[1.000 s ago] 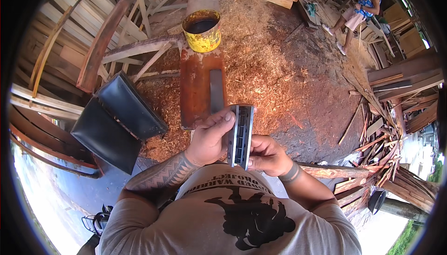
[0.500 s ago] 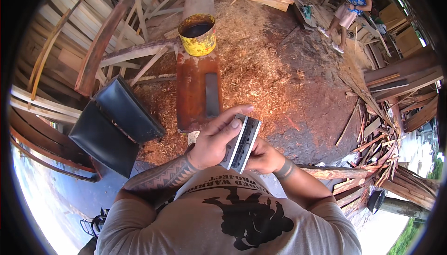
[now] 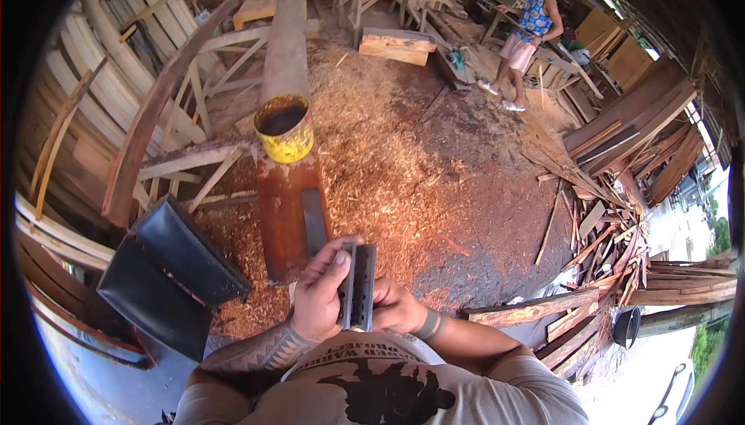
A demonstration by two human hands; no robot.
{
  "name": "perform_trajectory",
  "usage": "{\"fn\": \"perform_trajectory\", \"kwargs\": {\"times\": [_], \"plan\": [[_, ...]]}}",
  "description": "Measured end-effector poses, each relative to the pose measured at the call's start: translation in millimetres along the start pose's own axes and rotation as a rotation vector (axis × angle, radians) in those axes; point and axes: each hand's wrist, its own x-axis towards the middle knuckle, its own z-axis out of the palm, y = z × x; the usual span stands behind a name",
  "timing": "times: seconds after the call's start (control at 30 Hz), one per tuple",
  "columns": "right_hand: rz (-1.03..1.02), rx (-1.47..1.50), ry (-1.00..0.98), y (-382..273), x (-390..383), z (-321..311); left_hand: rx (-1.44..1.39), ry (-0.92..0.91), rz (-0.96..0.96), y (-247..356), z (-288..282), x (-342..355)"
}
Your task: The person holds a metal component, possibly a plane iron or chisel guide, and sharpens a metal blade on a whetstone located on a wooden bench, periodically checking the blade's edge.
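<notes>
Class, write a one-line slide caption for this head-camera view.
Both hands, left hand and right hand, grip a flat grey metal block over a sawdust-strewn plank bearing a yellow can.

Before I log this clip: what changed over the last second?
The grey metal block was tilted half a second ago and is upright again, in both hands: left hand, right hand. The view lifted. The yellow can stays on the rusty beam.
</notes>
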Motion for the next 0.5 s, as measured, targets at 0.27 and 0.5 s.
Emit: {"fn": "perform_trajectory", "kwargs": {"times": [0.27, 0.5], "plan": [[0.053, 0.003, 0.054, 19, 1, -1, -0.010, 0.104, -0.097, -9, -6, 0], [-0.067, -0.145, 0.050, 50, -10, 7, 0.080, -0.124, -0.169, -4, -22, -11]]}}
